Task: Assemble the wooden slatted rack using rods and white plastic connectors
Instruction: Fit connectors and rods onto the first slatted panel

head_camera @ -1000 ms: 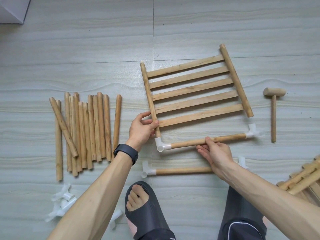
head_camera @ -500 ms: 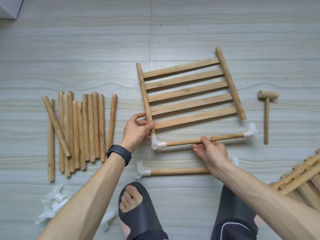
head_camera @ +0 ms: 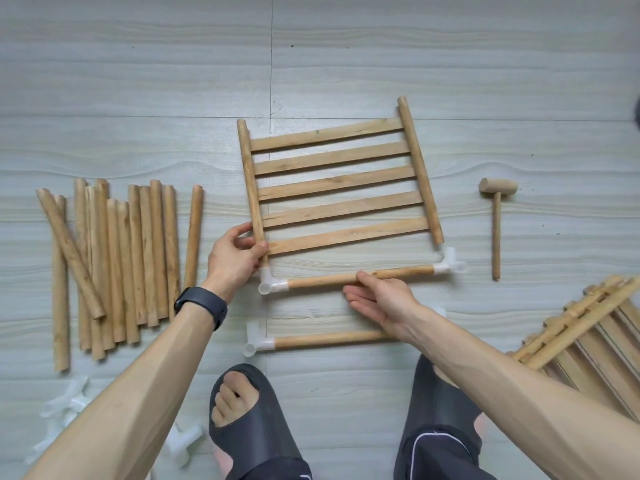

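Note:
A wooden slatted panel point(head_camera: 337, 183) lies flat on the floor. My left hand point(head_camera: 233, 258) grips the near end of its left side rail, and that rail's tip sits in a white plastic connector point(head_camera: 272, 284). From this connector a wooden rod point(head_camera: 398, 273) runs right to a second white connector point(head_camera: 448, 263), which lies just below the panel's right rail end. My right hand point(head_camera: 379, 299) holds the rod near its middle between thumb and fingers. A second rod point(head_camera: 325, 339) with a white connector point(head_camera: 256, 339) on its left end lies nearer to me.
A pile of loose wooden rods point(head_camera: 117, 261) lies at the left. Spare white connectors point(head_camera: 67, 407) sit near the bottom left. A small wooden mallet point(head_camera: 497, 220) lies at the right, and another slatted panel point(head_camera: 588, 337) is at the lower right. My feet in dark slippers point(head_camera: 249, 420) are below.
The panel has turned a little, its right rail end now closer to the right connector. Both hands keep their holds on the rail and the rod.

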